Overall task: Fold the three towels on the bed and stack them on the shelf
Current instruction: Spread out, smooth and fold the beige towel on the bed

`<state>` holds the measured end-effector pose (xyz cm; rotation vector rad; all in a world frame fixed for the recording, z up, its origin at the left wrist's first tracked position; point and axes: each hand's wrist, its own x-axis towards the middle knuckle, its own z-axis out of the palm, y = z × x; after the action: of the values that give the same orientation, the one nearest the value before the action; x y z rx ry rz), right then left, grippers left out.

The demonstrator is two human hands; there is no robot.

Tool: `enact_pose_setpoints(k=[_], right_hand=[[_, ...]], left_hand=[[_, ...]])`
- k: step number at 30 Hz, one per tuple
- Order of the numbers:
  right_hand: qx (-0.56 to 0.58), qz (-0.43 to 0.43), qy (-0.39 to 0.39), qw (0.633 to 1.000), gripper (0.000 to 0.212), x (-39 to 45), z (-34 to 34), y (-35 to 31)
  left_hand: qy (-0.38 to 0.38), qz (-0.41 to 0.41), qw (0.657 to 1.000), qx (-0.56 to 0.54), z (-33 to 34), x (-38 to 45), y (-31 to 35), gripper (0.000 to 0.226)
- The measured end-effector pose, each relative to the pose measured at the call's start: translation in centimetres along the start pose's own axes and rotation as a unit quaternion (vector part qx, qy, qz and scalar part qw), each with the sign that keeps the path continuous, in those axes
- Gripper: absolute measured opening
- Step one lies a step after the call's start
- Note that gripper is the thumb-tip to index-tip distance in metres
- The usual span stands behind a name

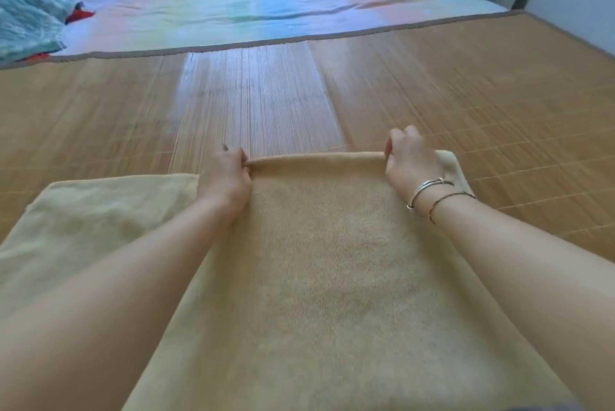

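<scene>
Towel number one, the tan towel (332,261), lies spread flat on the bamboo mat (466,94) right in front of the person, and both hands are on its far edge. Starting at the left: a paler towel (93,227) lies flat alongside, its edge tucked under or against the tan one, I can't tell which. The left hand (228,177) pinches the far hem near its left end, fingers curled tight round a small roll of cloth. Across to the right hand (407,161), wearing bracelets (432,192) at the wrist, which clamps the same hem near the right end, thumb and fingers closed on the fabric.

This is soft, light terry by the look of it: floppy, no stiffness at all, so it should sag wherever it isn't held. Two grips spread wide along one edge, as here, look like the sound way to keep the hem straight for a fold.

Around it: a crumpled blue cloth (26,18) sits far left at the back, well apart, and a pastel blanket (266,11) runs along the wall. The only real nuisance, I'd judge, is that neighbouring paler towel getting dragged along. No shelf in view.
</scene>
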<state>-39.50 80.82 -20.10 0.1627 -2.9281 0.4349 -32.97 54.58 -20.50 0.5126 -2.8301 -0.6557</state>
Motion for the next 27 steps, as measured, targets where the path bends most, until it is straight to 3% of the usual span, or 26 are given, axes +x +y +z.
enact_pose_setpoints(k=[3, 7, 12, 17, 21, 27], right_hand=[[0.03, -0.009, -0.039, 0.999, 0.019, -2.1, -0.1, -0.9], [0.023, -0.122, -0.106, 0.987, 0.033, -7.7, -0.9, -3.6], [0.034, -0.26, -0.233, 0.936, 0.052, -15.8, -2.5, -7.3], [0.02, -0.282, -0.335, 0.899, 0.09, -22.4, -2.8, -9.7], [-0.063, -0.303, -0.341, 0.888, 0.095, -24.5, -1.9, -9.9], [-0.159, -0.276, -0.328, 0.889, 0.095, -24.8, -2.6, -9.3]], left_hand=[[-0.087, 0.022, 0.996, 0.0, 0.6, -2.4, 0.1, 0.05], [-0.109, 0.114, 0.986, 0.054, -1.2, -6.8, -0.3, 0.06], [-0.225, 0.085, 0.964, 0.111, -4.5, -13.1, -5.9, 0.075], [-0.306, 0.08, 0.933, 0.172, -8.7, -19.7, -13.9, 0.113], [-0.327, 0.105, 0.92, 0.19, -11.0, -22.3, -16.9, 0.106], [-0.3, 0.104, 0.916, 0.246, -12.6, -23.4, -17.7, 0.08]])
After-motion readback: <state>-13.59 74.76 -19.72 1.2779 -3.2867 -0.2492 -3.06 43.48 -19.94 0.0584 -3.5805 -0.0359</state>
